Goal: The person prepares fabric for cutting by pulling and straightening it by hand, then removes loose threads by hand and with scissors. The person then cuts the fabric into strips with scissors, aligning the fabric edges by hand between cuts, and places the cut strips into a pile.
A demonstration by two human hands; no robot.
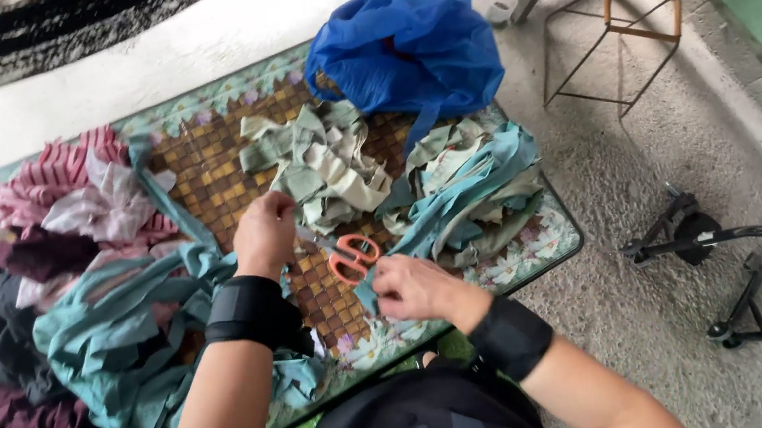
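Observation:
My left hand (265, 231) is closed over a teal fabric strip (196, 257) above the brown mat. My right hand (412, 288) pinches the end of another teal strip (368, 296) near the mat's front edge. Orange-handled scissors (350, 257) lie on the mat between the two hands, touched by neither. Both wrists wear black bands.
A patterned mat (213, 169) is covered with fabric: a pink and dark heap (68, 205) at left, teal cloth (109, 345) at front left, pale green scraps (323, 162) in the middle, teal strips (473, 190) at right. A blue plastic bag (406, 44) lies behind. Metal frames (626, 31) stand at right.

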